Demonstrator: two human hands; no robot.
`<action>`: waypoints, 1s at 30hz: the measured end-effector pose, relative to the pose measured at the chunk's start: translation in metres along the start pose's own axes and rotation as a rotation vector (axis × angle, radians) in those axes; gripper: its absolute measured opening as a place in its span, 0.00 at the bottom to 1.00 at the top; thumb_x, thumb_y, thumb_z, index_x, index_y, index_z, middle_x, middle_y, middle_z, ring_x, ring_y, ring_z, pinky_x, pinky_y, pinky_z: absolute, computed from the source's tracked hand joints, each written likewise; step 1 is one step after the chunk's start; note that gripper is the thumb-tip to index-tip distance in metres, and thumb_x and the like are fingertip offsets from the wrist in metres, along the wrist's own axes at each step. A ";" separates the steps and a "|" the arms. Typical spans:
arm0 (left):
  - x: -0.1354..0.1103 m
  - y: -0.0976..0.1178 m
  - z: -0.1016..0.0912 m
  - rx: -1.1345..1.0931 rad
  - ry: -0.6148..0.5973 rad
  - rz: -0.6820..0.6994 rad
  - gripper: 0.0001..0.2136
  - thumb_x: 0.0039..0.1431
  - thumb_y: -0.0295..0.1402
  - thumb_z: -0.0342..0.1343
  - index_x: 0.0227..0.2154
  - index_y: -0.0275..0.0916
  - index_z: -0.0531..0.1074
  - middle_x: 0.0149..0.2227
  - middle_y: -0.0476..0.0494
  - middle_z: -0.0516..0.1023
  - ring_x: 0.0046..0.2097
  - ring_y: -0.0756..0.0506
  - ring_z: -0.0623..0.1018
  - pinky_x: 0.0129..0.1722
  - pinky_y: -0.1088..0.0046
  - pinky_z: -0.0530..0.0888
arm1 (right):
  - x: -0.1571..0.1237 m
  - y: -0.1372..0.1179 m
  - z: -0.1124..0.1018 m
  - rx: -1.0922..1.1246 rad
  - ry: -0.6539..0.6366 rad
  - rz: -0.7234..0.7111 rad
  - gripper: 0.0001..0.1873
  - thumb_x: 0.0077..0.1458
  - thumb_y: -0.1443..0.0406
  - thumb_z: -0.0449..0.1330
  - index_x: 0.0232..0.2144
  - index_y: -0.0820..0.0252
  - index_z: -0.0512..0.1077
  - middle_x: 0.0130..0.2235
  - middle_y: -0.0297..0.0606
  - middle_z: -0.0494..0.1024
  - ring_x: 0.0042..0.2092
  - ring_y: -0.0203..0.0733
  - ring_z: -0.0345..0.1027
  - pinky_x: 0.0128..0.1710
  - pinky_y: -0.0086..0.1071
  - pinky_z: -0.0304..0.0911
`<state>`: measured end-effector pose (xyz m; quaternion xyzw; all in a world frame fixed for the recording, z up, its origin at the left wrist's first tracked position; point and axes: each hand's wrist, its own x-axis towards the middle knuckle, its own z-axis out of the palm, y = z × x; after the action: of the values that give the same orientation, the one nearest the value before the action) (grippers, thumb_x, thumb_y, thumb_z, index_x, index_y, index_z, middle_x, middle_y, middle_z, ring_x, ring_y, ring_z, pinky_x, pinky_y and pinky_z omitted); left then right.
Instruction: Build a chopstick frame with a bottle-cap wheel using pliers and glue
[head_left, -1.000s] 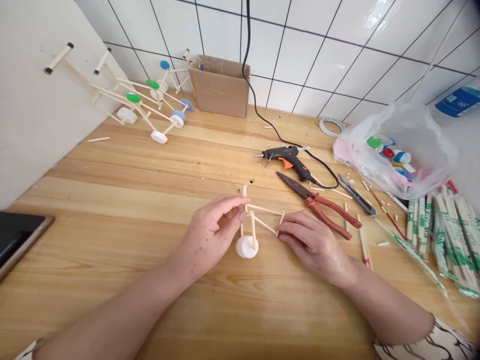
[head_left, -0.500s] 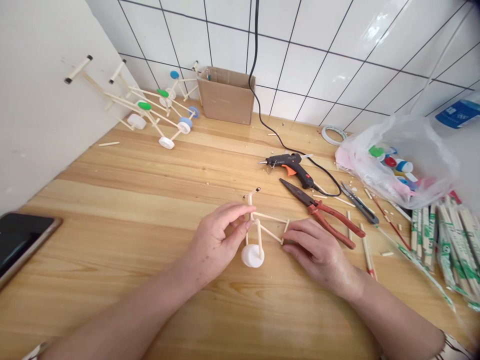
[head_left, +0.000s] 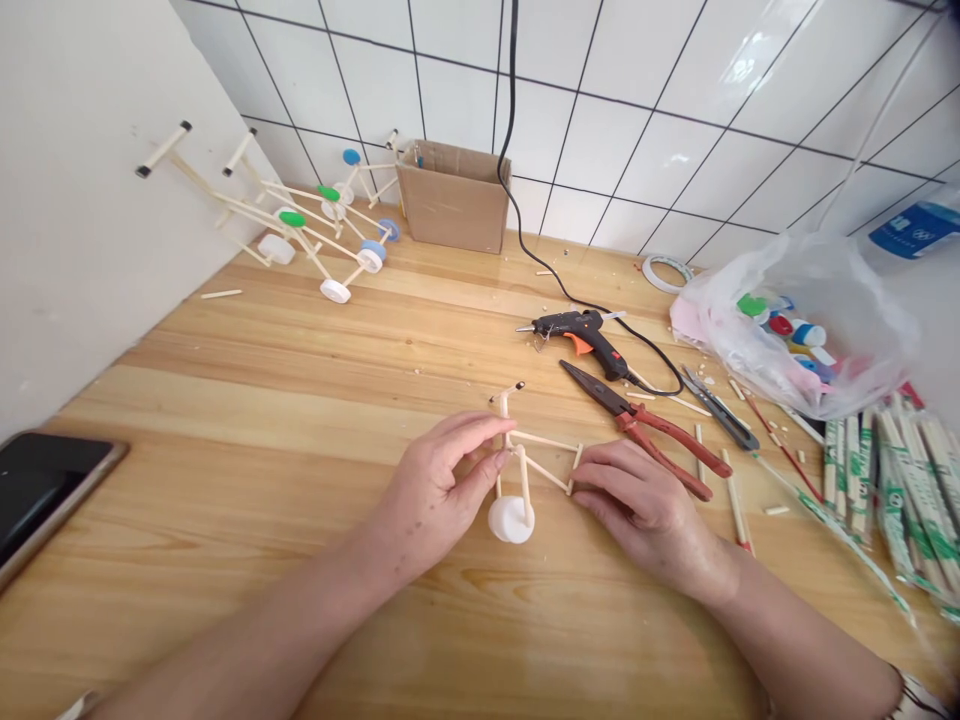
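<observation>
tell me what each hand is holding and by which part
A stick frame: the left hand pinches its upright post, the right hand its end crossbar.

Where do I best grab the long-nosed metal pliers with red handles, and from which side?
By both red handles, probably from the near right with the right hand, once it releases the pale wooden-stick model. The pliers lie flat, dark nose pointing away and left, handles spread rightward with a gap between them.
</observation>
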<state>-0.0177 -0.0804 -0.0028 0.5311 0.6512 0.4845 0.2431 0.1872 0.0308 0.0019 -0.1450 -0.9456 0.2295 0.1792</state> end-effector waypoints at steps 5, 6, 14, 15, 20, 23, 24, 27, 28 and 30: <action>-0.001 -0.004 0.000 0.009 -0.008 -0.002 0.12 0.58 0.28 0.54 0.44 0.38 0.74 0.42 0.43 0.77 0.39 0.50 0.75 0.41 0.75 0.73 | -0.002 0.005 -0.007 -0.035 0.087 -0.011 0.08 0.58 0.72 0.54 0.37 0.58 0.70 0.38 0.40 0.76 0.40 0.40 0.70 0.42 0.34 0.67; -0.001 -0.004 0.000 0.014 -0.006 -0.007 0.12 0.58 0.28 0.54 0.45 0.38 0.73 0.42 0.44 0.77 0.39 0.50 0.75 0.41 0.74 0.73 | -0.002 0.006 -0.009 -0.047 0.104 -0.005 0.08 0.58 0.73 0.54 0.37 0.58 0.70 0.38 0.39 0.76 0.40 0.40 0.70 0.42 0.35 0.67; -0.001 -0.003 -0.002 0.081 0.018 -0.017 0.11 0.58 0.31 0.54 0.44 0.38 0.74 0.40 0.45 0.77 0.37 0.49 0.75 0.40 0.74 0.73 | -0.013 0.012 -0.012 -0.063 0.065 0.049 0.11 0.58 0.72 0.52 0.42 0.59 0.70 0.40 0.42 0.74 0.44 0.43 0.67 0.46 0.39 0.65; -0.001 -0.003 -0.002 0.090 0.021 -0.019 0.12 0.58 0.32 0.54 0.44 0.38 0.74 0.40 0.45 0.78 0.37 0.49 0.75 0.40 0.73 0.73 | -0.013 0.010 -0.010 -0.062 0.023 0.055 0.12 0.59 0.72 0.51 0.43 0.59 0.70 0.41 0.43 0.73 0.44 0.43 0.67 0.45 0.39 0.65; 0.000 -0.003 -0.004 0.116 0.029 -0.015 0.12 0.58 0.34 0.54 0.43 0.38 0.74 0.39 0.45 0.78 0.36 0.49 0.75 0.40 0.72 0.74 | -0.010 0.000 -0.002 -0.162 -0.102 0.026 0.15 0.59 0.73 0.49 0.44 0.60 0.71 0.40 0.43 0.72 0.43 0.43 0.63 0.44 0.38 0.62; 0.000 -0.001 -0.005 0.122 0.025 -0.002 0.12 0.57 0.35 0.54 0.42 0.38 0.74 0.38 0.45 0.78 0.35 0.48 0.75 0.39 0.72 0.75 | -0.008 -0.004 -0.001 -0.208 -0.116 0.017 0.12 0.58 0.75 0.50 0.39 0.62 0.72 0.38 0.43 0.71 0.42 0.42 0.61 0.43 0.36 0.61; 0.000 0.000 -0.006 0.128 0.024 -0.001 0.12 0.57 0.36 0.54 0.42 0.38 0.74 0.38 0.45 0.78 0.35 0.48 0.75 0.39 0.72 0.75 | -0.008 -0.004 -0.002 -0.215 -0.118 0.020 0.12 0.58 0.75 0.50 0.37 0.62 0.72 0.38 0.43 0.70 0.42 0.42 0.61 0.44 0.36 0.61; 0.001 0.000 -0.008 0.156 0.022 -0.010 0.13 0.57 0.37 0.54 0.43 0.39 0.74 0.39 0.44 0.79 0.36 0.48 0.76 0.40 0.71 0.75 | -0.010 -0.004 -0.005 -0.232 -0.140 0.036 0.10 0.58 0.75 0.50 0.33 0.62 0.71 0.37 0.42 0.70 0.41 0.41 0.60 0.45 0.36 0.59; 0.001 0.000 -0.008 0.168 0.020 -0.014 0.13 0.57 0.37 0.54 0.42 0.39 0.74 0.39 0.44 0.79 0.36 0.47 0.76 0.41 0.70 0.75 | -0.010 -0.004 -0.007 -0.239 -0.151 0.041 0.10 0.58 0.75 0.51 0.33 0.62 0.70 0.37 0.41 0.70 0.41 0.41 0.60 0.45 0.36 0.59; 0.001 -0.001 -0.010 0.191 0.023 -0.018 0.13 0.57 0.38 0.53 0.41 0.40 0.74 0.40 0.44 0.79 0.37 0.47 0.76 0.42 0.68 0.75 | -0.011 -0.004 -0.010 -0.261 -0.175 0.050 0.09 0.58 0.74 0.51 0.31 0.62 0.70 0.36 0.40 0.70 0.41 0.41 0.61 0.46 0.36 0.59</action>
<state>-0.0267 -0.0828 0.0010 0.5405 0.7018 0.4241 0.1885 0.2008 0.0275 0.0092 -0.1700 -0.9755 0.1211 0.0698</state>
